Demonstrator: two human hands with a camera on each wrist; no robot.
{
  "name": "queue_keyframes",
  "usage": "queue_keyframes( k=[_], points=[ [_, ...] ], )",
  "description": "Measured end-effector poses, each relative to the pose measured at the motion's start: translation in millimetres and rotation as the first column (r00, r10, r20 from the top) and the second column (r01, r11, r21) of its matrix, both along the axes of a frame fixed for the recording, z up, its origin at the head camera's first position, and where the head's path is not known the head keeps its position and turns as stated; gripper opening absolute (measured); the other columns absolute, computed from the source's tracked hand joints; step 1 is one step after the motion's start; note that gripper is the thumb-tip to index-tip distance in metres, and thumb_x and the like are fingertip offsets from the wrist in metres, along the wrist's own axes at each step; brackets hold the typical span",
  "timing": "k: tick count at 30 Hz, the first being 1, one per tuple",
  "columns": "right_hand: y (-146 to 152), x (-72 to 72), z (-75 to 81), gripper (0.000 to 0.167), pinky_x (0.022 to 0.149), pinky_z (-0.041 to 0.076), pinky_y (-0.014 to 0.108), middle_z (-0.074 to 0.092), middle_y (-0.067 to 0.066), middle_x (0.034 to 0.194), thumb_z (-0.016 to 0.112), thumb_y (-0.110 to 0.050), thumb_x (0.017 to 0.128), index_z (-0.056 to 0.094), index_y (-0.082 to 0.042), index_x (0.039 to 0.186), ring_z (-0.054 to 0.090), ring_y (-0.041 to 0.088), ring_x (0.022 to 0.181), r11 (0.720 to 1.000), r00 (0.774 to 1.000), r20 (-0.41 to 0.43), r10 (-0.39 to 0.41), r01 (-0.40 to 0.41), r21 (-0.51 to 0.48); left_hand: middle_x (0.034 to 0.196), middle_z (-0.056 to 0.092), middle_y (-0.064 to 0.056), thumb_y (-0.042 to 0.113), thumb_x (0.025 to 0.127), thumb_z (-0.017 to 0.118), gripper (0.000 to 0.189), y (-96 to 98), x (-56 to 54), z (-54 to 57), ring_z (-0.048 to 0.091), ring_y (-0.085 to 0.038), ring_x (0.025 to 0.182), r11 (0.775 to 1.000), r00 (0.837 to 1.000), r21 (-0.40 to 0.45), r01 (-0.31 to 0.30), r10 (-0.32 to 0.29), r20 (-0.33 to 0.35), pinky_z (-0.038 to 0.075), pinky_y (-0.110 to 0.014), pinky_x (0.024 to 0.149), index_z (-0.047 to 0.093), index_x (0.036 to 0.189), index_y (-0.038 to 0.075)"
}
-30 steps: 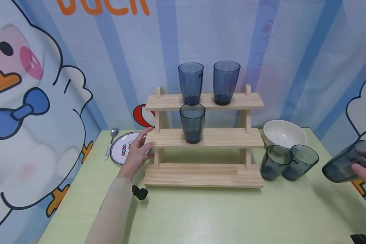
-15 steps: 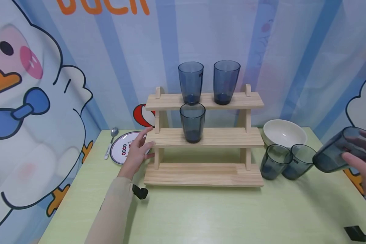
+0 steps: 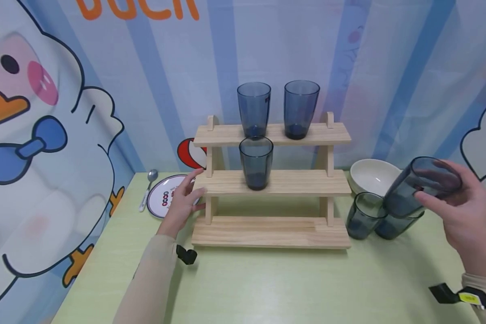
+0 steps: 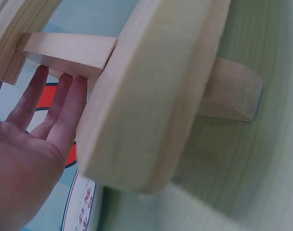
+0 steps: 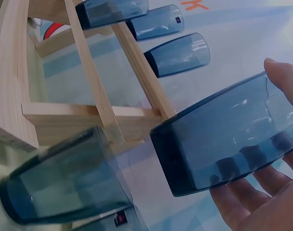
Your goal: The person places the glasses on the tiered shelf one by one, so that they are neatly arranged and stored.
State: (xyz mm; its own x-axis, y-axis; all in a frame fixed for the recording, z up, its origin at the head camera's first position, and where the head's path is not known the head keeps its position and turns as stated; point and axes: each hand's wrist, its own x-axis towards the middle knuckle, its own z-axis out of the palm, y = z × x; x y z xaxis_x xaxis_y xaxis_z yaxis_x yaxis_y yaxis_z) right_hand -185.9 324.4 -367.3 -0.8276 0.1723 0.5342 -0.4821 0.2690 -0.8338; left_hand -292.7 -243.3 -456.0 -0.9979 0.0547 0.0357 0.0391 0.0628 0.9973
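Note:
My right hand [image 3: 471, 220] holds a blue-tinted drinking glass [image 3: 413, 184] in the air at the right, tilted, its rim toward the palm. In the right wrist view the thumb lies on one side of this glass [image 5: 218, 125] and the fingers on the other. Below it two more glasses [image 3: 360, 220] stand on the table, the right one partly hidden. My left hand [image 3: 180, 202] touches the left end of a three-tier wooden rack [image 3: 269, 234]; in the left wrist view, straight fingers [image 4: 69, 110] rest against its upright. Two glasses [image 3: 254, 105] stand on the top tier, one [image 3: 256, 164] on the middle.
A white bowl [image 3: 372, 173] sits behind the table glasses, right of the rack. A printed plate [image 3: 158, 200] and a spoon [image 3: 147, 191] lie at the left. Bare green table [image 3: 275, 288] extends in front of the rack; a cartoon-printed curtain hangs behind.
My right hand has carried the tilted glass leftward and a little up from the right edge, over the table glasses. My left hand and the rack stay where they were.

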Motion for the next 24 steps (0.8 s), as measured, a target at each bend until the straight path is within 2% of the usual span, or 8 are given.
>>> queue_keyframes(
  k=[4, 10, 14, 18, 24],
  points=[
    [-12.3, -5.9, 2.8, 0.071, 0.088, 0.051, 0.006, 0.067, -0.006, 0.130, 0.066, 0.021, 0.089, 0.050, -0.004, 0.153, 0.064, 0.004, 0.116, 0.993, 0.995, 0.000, 0.101, -0.101, -0.068, 0.168, 0.035, -0.008, 0.023, 0.104, 0.064, 0.062, -0.4, -1.0, -0.5, 0.047, -0.039, 0.143, 1.000, 1.000, -0.002, 0.000, 0.000, -0.001, 0.055, -0.062, 0.100, 0.042, 0.161, 0.032],
    [-32.8, -17.8, 5.7, 0.069, 0.085, 0.053, 0.009, 0.068, -0.002, 0.128, 0.069, 0.020, 0.088, 0.053, -0.005, 0.150, 0.065, 0.007, 0.114, 0.970, 0.978, 0.023, 0.206, -0.201, -0.138, 0.167, 0.037, -0.008, 0.023, 0.104, 0.065, 0.062, -0.9, -1.9, -0.8, 0.048, -0.039, 0.142, 1.000, 1.000, 0.001, 0.004, -0.004, -0.010, 0.055, -0.062, 0.100, 0.042, 0.161, 0.031],
    [-47.3, -23.2, 6.9, 0.070, 0.084, 0.055, 0.011, 0.066, -0.002, 0.130, 0.071, 0.016, 0.089, 0.052, -0.009, 0.152, 0.065, 0.007, 0.114, 0.964, 0.967, 0.071, 0.244, -0.234, -0.128, 0.166, 0.038, -0.009, 0.023, 0.104, 0.065, 0.061, -1.2, -1.9, -1.4, 0.048, -0.040, 0.142, 1.000, 1.000, 0.000, 0.004, -0.004, -0.011, 0.055, -0.062, 0.100, 0.042, 0.161, 0.032],
    [-61.9, -29.0, 7.4, 0.071, 0.082, 0.057, 0.012, 0.064, -0.004, 0.131, 0.075, 0.009, 0.090, 0.051, -0.013, 0.154, 0.065, 0.006, 0.112, 0.973, 0.965, 0.123, 0.230, -0.227, -0.043, 0.165, 0.039, -0.010, 0.022, 0.104, 0.065, 0.061, -0.6, -0.5, -0.9, 0.048, -0.040, 0.141, 1.000, 1.000, -0.006, -0.007, 0.007, -0.007, 0.055, -0.063, 0.099, 0.044, 0.160, 0.033],
    [-78.4, -38.3, 5.6, 0.070, 0.085, 0.057, 0.014, 0.065, -0.003, 0.131, 0.076, 0.007, 0.090, 0.052, -0.014, 0.153, 0.067, 0.008, 0.112, 0.960, 0.951, 0.131, 0.281, -0.279, -0.033, 0.166, 0.037, -0.010, 0.022, 0.104, 0.065, 0.063, -0.5, -1.2, -1.9, 0.047, -0.040, 0.143, 1.000, 1.000, -0.006, -0.003, 0.003, -0.006, 0.055, -0.064, 0.099, 0.041, 0.161, 0.029]
  ],
)
